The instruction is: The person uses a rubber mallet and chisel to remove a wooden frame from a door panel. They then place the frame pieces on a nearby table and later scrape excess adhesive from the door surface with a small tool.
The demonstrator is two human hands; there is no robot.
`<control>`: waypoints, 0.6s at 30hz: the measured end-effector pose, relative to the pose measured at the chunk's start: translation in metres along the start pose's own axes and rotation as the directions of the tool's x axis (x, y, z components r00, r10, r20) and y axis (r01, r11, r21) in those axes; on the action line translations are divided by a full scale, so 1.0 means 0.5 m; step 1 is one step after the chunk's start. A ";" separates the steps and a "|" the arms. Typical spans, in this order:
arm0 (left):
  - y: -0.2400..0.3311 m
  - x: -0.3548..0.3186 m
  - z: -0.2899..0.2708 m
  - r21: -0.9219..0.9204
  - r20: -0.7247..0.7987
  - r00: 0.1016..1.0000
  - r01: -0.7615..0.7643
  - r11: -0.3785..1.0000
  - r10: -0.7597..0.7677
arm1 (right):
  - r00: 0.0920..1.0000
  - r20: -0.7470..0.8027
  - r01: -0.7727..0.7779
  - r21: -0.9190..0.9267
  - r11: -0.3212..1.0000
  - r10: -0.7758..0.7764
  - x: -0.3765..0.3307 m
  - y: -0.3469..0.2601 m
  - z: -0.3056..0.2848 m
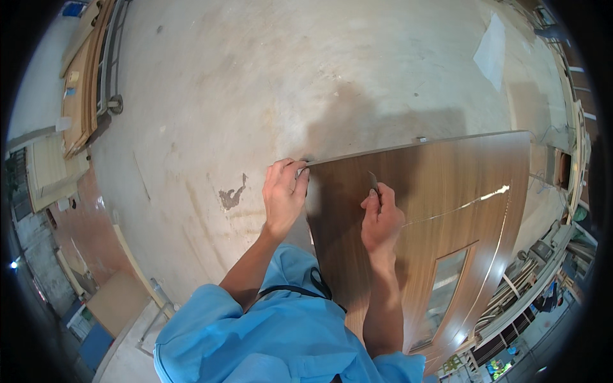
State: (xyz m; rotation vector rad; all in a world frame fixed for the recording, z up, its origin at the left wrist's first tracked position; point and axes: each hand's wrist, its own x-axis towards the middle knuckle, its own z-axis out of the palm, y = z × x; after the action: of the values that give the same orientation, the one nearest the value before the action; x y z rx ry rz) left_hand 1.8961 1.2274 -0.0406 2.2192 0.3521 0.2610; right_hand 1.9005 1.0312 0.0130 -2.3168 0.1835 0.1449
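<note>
A brown wood-grain door with a narrow glass window lies in front of me and to the right. My left hand is at its upper left corner, fingers bent round the edge; the fingertips are partly hidden there. Over the door's face, a little right of that corner, my right hand grips a utility knife in a closed fist. The blade points up and away from me, apart from the door's edge. Bright reflective lines run across the door's right half.
Beyond the door spreads a stained concrete floor with a dark chipped patch. Wooden panels stand on a wheeled rack at the far left. A rack of long strips is at the right. A white sheet lies at the far right.
</note>
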 end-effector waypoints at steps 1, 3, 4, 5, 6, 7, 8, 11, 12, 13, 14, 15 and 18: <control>-0.005 -0.003 0.001 -0.104 0.015 0.994 0.108 0.989 -0.107 | 1.000 0.018 0.007 0.000 1.000 -0.007 0.003 -0.002 0.011; -0.018 -0.010 0.004 -0.348 0.082 0.949 0.315 0.883 -0.306 | 0.999 0.044 0.023 -0.001 1.000 -0.023 0.006 -0.007 0.031; -0.026 -0.010 0.007 -0.482 0.135 0.912 0.402 0.779 -0.387 | 0.998 0.049 0.035 -0.002 0.999 -0.035 0.007 -0.011 0.039; -0.035 -0.011 0.006 -0.590 0.212 0.862 0.489 0.643 -0.461 | 0.997 0.053 0.048 -0.005 0.999 -0.047 0.008 -0.015 0.048; -0.045 -0.009 0.004 -0.613 0.254 0.833 0.532 0.585 -0.492 | 0.998 0.057 0.026 0.000 1.000 -0.026 0.009 -0.018 0.054; -0.055 -0.007 0.003 -0.622 0.309 0.793 0.586 0.519 -0.524 | 0.998 0.060 0.004 0.004 1.000 -0.004 0.010 -0.021 0.061; -0.063 -0.004 -0.001 -0.627 0.367 0.750 0.637 0.449 -0.551 | 0.997 0.069 -0.026 0.030 0.999 0.024 0.011 -0.024 0.065; -0.077 0.008 -0.004 -0.719 0.467 0.722 0.646 0.256 -0.510 | 0.997 0.067 0.041 -0.104 0.994 -0.034 0.017 -0.028 0.074; -0.078 0.011 -0.006 -0.708 0.484 0.714 0.659 0.254 -0.506 | 0.997 0.073 0.045 -0.139 0.989 -0.035 0.019 -0.029 0.075; -0.077 0.011 -0.008 -0.692 0.505 0.702 0.677 0.250 -0.502 | 0.997 0.081 0.030 -0.168 0.985 -0.016 0.022 -0.029 0.075; -0.075 0.011 -0.009 -0.674 0.529 0.687 0.697 0.245 -0.498 | 0.995 0.094 -0.008 -0.198 0.980 0.027 0.024 -0.029 0.074; -0.072 0.010 -0.007 -0.666 0.499 0.712 0.680 0.307 -0.495 | 0.997 0.082 0.011 -0.223 0.975 0.007 0.027 -0.029 0.074; -0.064 0.005 -0.002 -0.655 0.432 0.762 0.633 0.414 -0.482 | 0.998 0.065 0.001 -0.266 0.964 0.017 0.035 -0.029 0.072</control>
State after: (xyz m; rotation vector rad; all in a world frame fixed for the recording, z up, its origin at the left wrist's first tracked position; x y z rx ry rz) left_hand 1.8927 1.2482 -0.0651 1.1289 0.7157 -0.1573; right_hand 1.9185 1.0660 -0.0039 -2.5741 0.1467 0.2652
